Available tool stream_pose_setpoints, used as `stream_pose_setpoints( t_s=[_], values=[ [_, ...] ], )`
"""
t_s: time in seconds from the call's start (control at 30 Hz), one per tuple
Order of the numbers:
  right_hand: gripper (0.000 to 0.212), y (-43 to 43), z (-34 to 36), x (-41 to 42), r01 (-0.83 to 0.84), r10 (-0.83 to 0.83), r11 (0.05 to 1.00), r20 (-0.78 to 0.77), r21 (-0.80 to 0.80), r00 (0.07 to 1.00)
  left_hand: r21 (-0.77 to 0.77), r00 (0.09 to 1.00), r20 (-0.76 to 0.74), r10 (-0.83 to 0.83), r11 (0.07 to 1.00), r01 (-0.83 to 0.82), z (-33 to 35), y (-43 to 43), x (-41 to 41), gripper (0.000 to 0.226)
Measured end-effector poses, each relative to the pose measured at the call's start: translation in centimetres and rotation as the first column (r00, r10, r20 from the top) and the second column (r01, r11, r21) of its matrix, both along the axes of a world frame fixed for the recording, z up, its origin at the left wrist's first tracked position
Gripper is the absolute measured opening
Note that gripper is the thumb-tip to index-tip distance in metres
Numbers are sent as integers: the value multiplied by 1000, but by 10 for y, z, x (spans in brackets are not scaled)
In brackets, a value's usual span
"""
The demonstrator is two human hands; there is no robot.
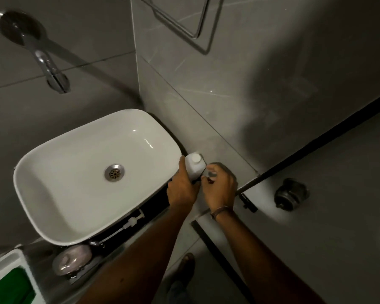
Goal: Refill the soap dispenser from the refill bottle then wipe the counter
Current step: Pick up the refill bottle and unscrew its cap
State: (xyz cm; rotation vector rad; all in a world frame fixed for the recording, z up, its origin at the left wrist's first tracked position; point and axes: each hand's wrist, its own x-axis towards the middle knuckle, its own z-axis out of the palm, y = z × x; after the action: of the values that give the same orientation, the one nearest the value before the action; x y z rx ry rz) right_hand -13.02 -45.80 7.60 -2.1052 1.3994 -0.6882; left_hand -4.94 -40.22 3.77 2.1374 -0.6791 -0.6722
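A white refill bottle (194, 166) with a white cap stands upright at the basin's right corner. My left hand (182, 189) is wrapped around its side. Right beside it, my right hand (221, 189) curls around a small dark container (210, 174), mostly hidden by my fingers; it may be the soap dispenser body. A white pump head with its tube (133, 220) lies loose on the dark counter (154, 207) along the basin's front edge.
A white basin (59, 172) with a metal drain fills the counter's middle, under a chrome wall tap (51, 71). A pink soap bar in a dish (72, 260) and a white box with something green (11, 284) sit front left. Tiled wall stands right.
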Motion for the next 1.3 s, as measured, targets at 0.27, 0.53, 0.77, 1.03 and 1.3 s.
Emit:
stream_pose_setpoints(
  t_s=[0.27,0.53,0.77,1.03,1.3],
  values=[
    [25,-19,9,4,-127,126,992,-57,-22,990,114,989,87,118,985,-127,-8,-36,11,56],
    [44,-19,68,2,-361,341,932,-257,-32,904,-395,952,97,291,889,-231,15,13,-23,65],
    [54,7,150,15,-484,428,875,-495,17,756,-608,979,-89,185,768,-201,52,56,-20,69],
    [37,29,219,27,-796,722,587,-540,148,432,-602,985,62,160,793,-91,100,103,-5,60],
    [37,55,227,26,-810,687,575,-606,116,401,-582,971,115,211,806,-106,114,126,-2,54]
  ],
)
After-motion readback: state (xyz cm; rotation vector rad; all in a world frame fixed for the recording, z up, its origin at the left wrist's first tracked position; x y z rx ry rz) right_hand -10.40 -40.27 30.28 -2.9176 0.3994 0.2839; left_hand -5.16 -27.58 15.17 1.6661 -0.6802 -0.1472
